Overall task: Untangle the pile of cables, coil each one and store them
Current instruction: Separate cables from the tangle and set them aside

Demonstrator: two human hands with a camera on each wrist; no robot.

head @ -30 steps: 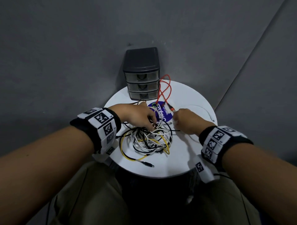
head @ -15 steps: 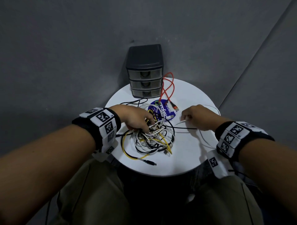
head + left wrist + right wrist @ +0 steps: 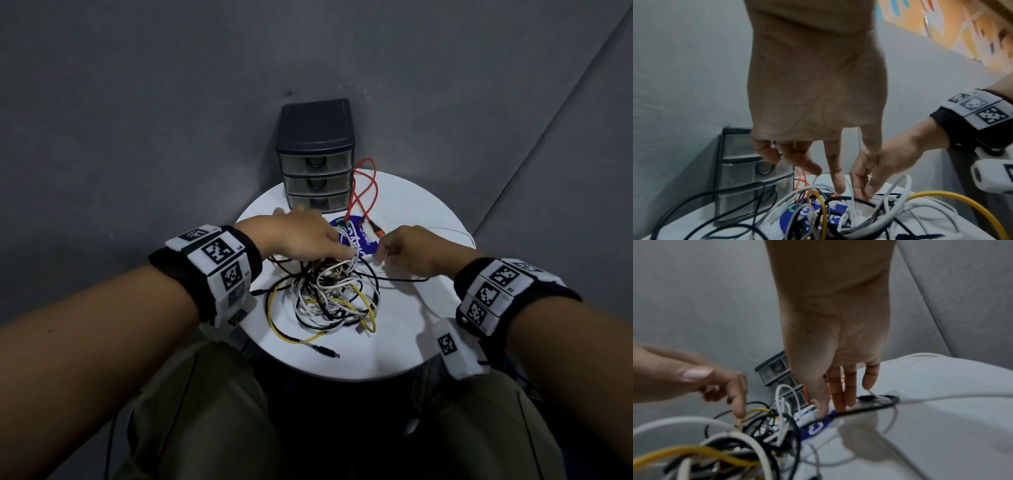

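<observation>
The table (image 3: 411, 222) is white, with a blue sticker (image 3: 356, 236) at its middle. The tangled cables (image 3: 329, 294) are white, black and yellow; one loose cable (image 3: 364, 192) is orange. The drawers (image 3: 317, 161) are dark grey with clear fronts. Both wristbands (image 3: 219, 270) are black, carrying black-and-white square-patterned tags.

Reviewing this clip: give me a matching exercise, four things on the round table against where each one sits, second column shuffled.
Things:
1. orange cable
2. drawer unit
3. cable pile
4. black plug on the yellow cable

Places:
A. at the table's far edge by the wall
B. loose at the near edge of the table
C. in the middle, between the two hands
D. looped beside the drawers, on their right in the head view

Pairs: 1-D, 2-A, 3-C, 4-B
</observation>
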